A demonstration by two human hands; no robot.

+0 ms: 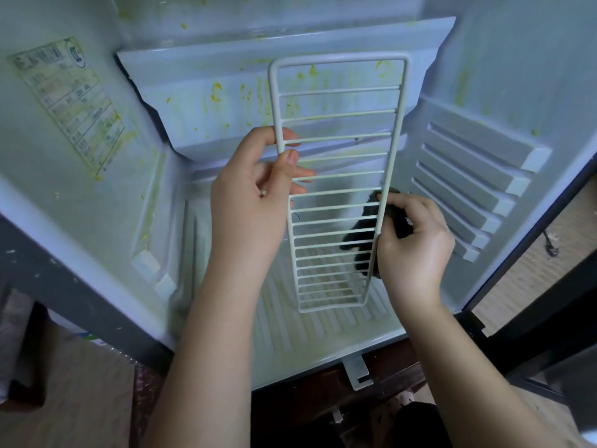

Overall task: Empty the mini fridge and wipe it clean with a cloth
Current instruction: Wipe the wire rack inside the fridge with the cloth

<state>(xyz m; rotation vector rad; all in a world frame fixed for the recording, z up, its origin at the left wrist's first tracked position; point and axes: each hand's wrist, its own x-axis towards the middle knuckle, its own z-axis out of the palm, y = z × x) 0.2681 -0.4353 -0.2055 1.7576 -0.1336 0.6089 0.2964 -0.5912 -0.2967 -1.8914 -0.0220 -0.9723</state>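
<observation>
Inside the open mini fridge [97,195], a white wire rack [336,189] stands on end, its lower edge near the ribbed floor. The left hand [255,195] grips the rack's left rail, thumb and fingers curled around the wire. The right hand [415,240] pinches a dark cloth [361,234] against the rack's right rail. Yellow-green splatters dot the back wall [232,98], and a label [69,105] is stuck on the left wall.

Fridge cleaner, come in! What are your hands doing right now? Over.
Left hand grips wire rack, upright in the fridge. Right hand pinches black cloth on rack's right rail. Yellow splatter on back panel; nothing in the way.
</observation>
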